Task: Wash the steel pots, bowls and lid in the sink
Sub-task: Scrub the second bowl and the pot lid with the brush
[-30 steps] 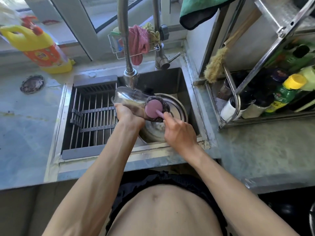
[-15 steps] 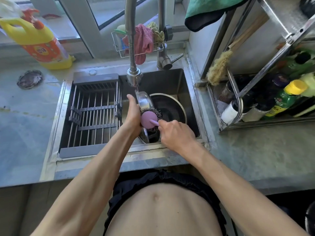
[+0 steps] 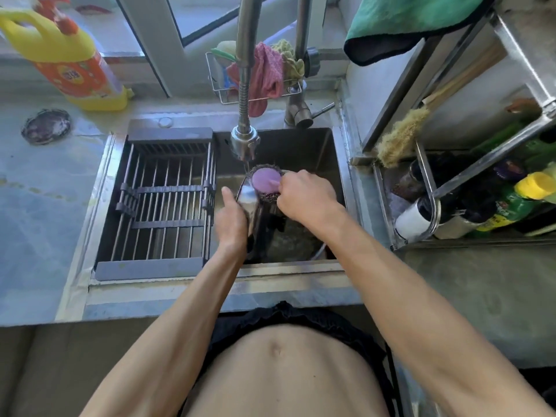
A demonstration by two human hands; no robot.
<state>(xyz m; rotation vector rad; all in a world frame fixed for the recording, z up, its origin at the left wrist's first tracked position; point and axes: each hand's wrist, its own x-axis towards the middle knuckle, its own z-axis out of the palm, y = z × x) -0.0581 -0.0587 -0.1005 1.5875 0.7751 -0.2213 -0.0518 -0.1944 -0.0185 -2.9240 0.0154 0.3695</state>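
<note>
- The left hand (image 3: 233, 219) grips a steel bowl (image 3: 251, 203) tilted on edge over the sink (image 3: 338, 164), thumb pointing up toward 12 o'clock along the bowl's outer side
- The right hand (image 3: 305, 198) holds a scrubber (image 3: 266, 182) by its pink handle, its dark wire pad pressed to the bowl's top edge
- Bowl and scrubber sit just below the tap (image 3: 245, 142), at 6 o'clock from its spout head
- Whether water runs from the spout, I cannot tell
- More steel ware lies low in the basin under the hands, too dark to tell apart
- A rack (image 3: 162, 203) covers the sink's left half, at 9 o'clock from the bowl
- A yellow bottle (image 3: 69, 58) stands on the counter at 10 o'clock, with a round strainer (image 3: 46, 126) lying flat near it
- A wire caddy (image 3: 222, 85) behind the tap, at 12 o'clock, holds a pink cloth (image 3: 267, 76)
- A green towel (image 3: 403, 22) hangs at 1 o'clock
- A shelf (image 3: 433, 188) at 3 o'clock holds a brush (image 3: 400, 133) and several bottles
</note>
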